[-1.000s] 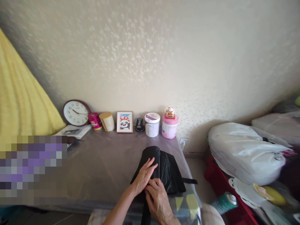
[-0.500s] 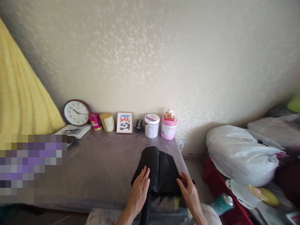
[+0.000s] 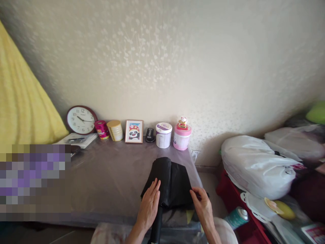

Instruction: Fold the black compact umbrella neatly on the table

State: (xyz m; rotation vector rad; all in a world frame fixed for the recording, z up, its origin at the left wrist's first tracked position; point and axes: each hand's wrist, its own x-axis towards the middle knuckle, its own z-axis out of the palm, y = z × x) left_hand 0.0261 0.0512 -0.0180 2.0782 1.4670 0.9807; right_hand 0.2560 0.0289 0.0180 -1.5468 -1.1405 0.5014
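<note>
Umbrella (image 3: 168,183): I see it on the table (image 3: 109,179).
Left hand (image 3: 149,205): flat on it, fingers together.
Right hand (image 3: 202,204): pinching its fabric edge.

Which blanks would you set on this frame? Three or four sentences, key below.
1. The left hand and right hand touch an umbrella coloured ____.
2. The cat figurine sits on a jar whose lid is ____.
3. The framed picture shows a cartoon ____.
4. The draped cloth at far left is ____.

Key: black; pink; panda; yellow

Bare forearms (image 3: 135,234), bare fingers (image 3: 153,188), pale trousers (image 3: 225,231) (faintly checked), rounded at the knees
</note>
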